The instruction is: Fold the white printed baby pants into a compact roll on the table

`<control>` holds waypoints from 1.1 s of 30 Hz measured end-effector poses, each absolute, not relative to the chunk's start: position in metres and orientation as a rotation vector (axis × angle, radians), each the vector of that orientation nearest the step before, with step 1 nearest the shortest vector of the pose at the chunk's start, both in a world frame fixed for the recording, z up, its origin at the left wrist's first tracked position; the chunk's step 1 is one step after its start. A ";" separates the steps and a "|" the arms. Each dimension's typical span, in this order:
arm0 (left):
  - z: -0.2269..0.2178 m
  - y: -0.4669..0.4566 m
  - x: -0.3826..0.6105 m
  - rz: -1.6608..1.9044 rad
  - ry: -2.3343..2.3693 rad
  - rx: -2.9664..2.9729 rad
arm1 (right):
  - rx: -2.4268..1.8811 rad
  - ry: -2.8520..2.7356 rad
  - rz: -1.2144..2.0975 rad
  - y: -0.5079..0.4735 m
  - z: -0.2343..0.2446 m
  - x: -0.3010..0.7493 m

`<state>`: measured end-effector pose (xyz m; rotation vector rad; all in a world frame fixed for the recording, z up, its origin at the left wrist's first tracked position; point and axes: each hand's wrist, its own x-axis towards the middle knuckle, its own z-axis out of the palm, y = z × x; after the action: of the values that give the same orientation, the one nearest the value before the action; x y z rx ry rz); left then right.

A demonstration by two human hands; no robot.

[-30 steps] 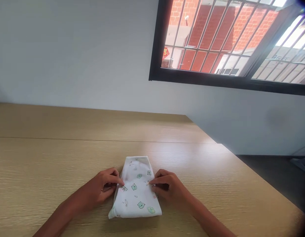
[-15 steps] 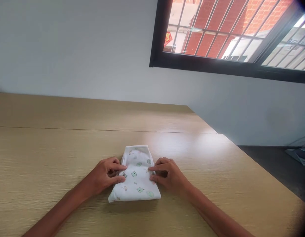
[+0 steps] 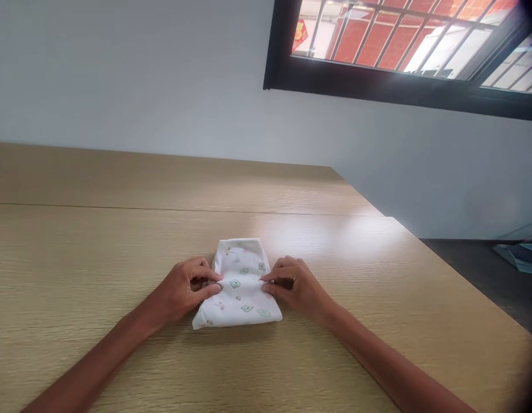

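1. Wording, brands and numbers: none can be made out with certainty.
2. A red, diamond-shaped sign (image 3: 301, 39), visible outdoors through the black-framed window (image 3: 283, 73) with slanting metal bars, bears a golden-yellow character (image 3: 298, 30) too blurred to read; the window's frame hides the sign's left corner.
3. The white, folded fabric cloth (image 3: 251, 292), printed with green animal faces, carries thin, sketchy marks among them, too small to tell whether any are letters.
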<state>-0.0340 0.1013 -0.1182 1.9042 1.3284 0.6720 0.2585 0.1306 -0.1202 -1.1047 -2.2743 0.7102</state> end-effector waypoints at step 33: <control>-0.094 0.110 0.018 0.504 1.389 2.269 | -1.109 -2.338 0.831 0.131 -0.108 0.260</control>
<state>0.0179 0.1098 -0.0941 2.2690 1.3886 0.5036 0.2598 0.1313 -0.1076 -1.1092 -2.3379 0.8314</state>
